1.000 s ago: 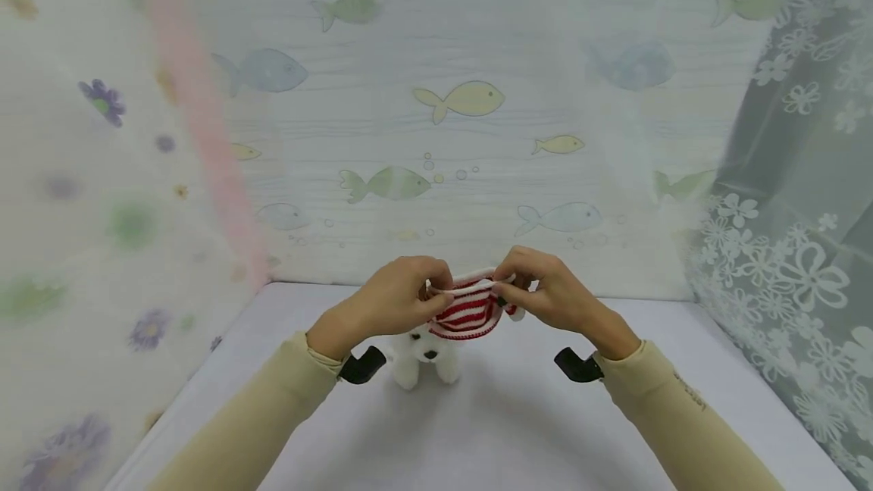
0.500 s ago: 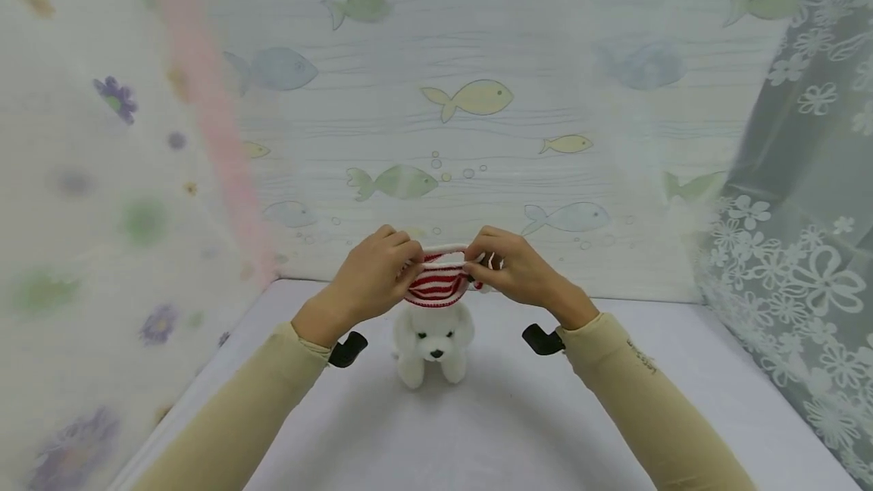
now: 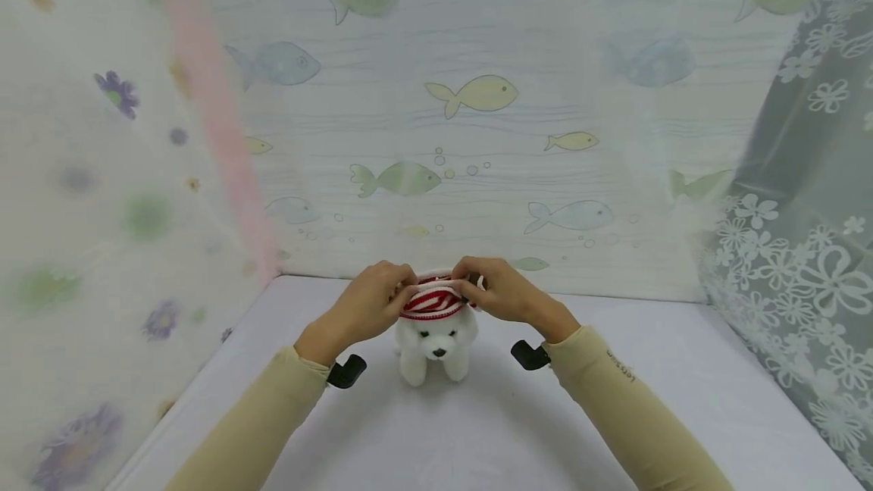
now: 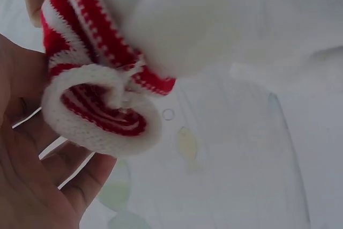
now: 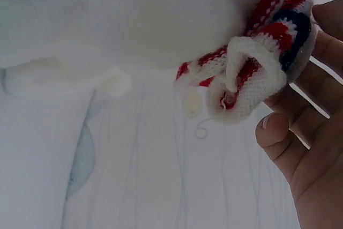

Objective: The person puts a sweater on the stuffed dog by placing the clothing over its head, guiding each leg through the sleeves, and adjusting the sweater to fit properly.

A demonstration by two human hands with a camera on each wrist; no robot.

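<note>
Knitwear (image 3: 431, 303), striped red and white, its pale rim pinched tight between thumb and fingers of a person's left hand (image 3: 368, 301) and right hand (image 3: 506, 294), meets the head of a plush dog (image 3: 436, 353) near the back edge of the table (image 3: 436, 438).

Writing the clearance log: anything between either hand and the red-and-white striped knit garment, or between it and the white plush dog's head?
Nothing visible: left hand and right hand grip the garment directly, and its lower edge meets the dog's head, no object between.
</note>
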